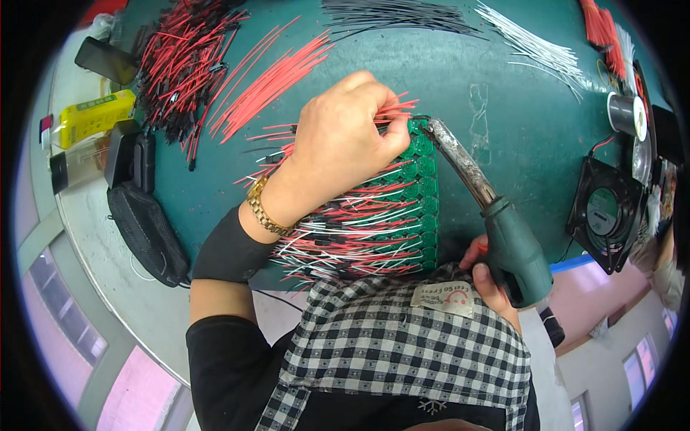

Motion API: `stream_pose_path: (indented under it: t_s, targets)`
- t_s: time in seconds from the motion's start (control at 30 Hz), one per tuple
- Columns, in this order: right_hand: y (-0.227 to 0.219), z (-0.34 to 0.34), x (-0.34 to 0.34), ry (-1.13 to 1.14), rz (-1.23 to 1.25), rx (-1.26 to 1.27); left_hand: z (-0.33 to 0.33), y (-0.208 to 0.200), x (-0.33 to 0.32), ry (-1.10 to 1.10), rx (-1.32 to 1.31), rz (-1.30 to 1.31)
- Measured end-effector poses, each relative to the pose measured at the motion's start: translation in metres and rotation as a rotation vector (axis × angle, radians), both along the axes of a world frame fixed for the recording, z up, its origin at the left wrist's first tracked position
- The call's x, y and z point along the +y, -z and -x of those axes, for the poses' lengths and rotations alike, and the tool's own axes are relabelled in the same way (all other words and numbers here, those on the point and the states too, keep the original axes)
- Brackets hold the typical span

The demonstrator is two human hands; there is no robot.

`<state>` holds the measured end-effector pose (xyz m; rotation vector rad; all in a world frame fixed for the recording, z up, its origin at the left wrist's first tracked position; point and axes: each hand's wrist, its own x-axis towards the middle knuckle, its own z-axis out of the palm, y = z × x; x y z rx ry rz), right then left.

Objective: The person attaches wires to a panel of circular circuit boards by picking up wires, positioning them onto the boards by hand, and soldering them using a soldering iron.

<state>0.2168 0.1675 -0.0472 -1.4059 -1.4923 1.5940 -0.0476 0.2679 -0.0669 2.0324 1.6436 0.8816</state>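
My left hand (343, 133) pinches a small bunch of red wires (397, 108) at the top end of the green circuit board panel (428, 194). Rows of red, white and black wires (352, 230) stick out leftward from the panel below that hand. In my right hand (490, 284) is a pistol-shaped soldering gun (514, 244) with a dark green handle and a worn metal barrel. Its barrel slants up and left, and the tip is at the panel's top edge, close to the wires; whether it touches cannot be made out.
Loose red wires (277, 82) lie at the upper left beside a tangled red-and-black wire pile (183, 65). Black wires (402, 16) and white wires (535, 47) lie farther back. At right are a solder spool (627, 115) and a black fan (606, 212). A black pouch (147, 233) edges the left.
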Motion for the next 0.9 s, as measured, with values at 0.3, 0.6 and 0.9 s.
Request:
stream_pose_path:
  t_s: [0.3,0.6,0.9]
  targets:
    - [0.003,0.005,0.001,0.021,-0.03,0.019,0.001,0.003,-0.002,0.005,0.013,-0.014]
    - [0.003,0.008,-0.008,0.376,0.022,0.219,0.0,0.005,-0.004,-0.005,0.021,-0.005]
    - [0.008,0.001,-0.01,0.339,-0.013,0.224,-0.004,-0.004,-0.008,0.021,0.068,0.0]
